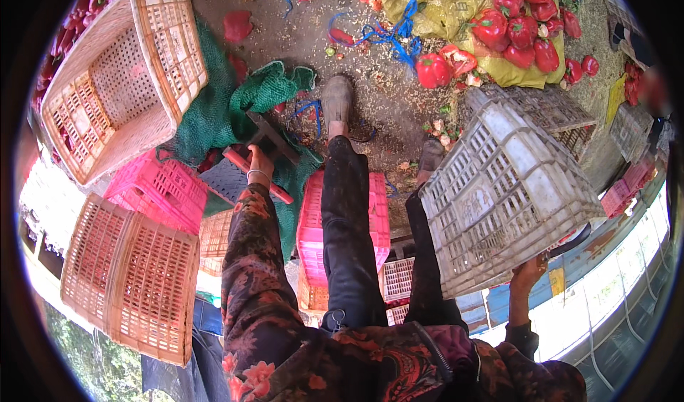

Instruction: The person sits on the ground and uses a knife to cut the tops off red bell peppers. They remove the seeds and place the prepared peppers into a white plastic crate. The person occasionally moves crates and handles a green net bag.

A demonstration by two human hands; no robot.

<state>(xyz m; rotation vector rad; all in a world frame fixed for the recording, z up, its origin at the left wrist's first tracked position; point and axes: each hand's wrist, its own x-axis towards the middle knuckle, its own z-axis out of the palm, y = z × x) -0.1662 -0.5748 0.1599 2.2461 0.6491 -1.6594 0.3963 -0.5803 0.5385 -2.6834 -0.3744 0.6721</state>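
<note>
My left hand (260,161) grips a small low stool (228,179) by its frame; the stool is tilted, with a dark patterned panel and reddish and dark bars. Green mesh netting (267,89) lies around and under it. On the other side, my right hand (530,269) holds the lower edge of a worn whitish plastic crate (497,199). This slatted crate is tilted beside my right leg, and my right fingers are partly hidden by it.
Red bell peppers (522,30) lie on a yellow woven sack (443,6) ahead to the right. An orange-white crate (171,44) stands tipped at left, near pink crates (160,188) and another orange crate (128,279). Blue twine (401,46) and pepper scraps litter the floor (299,33).
</note>
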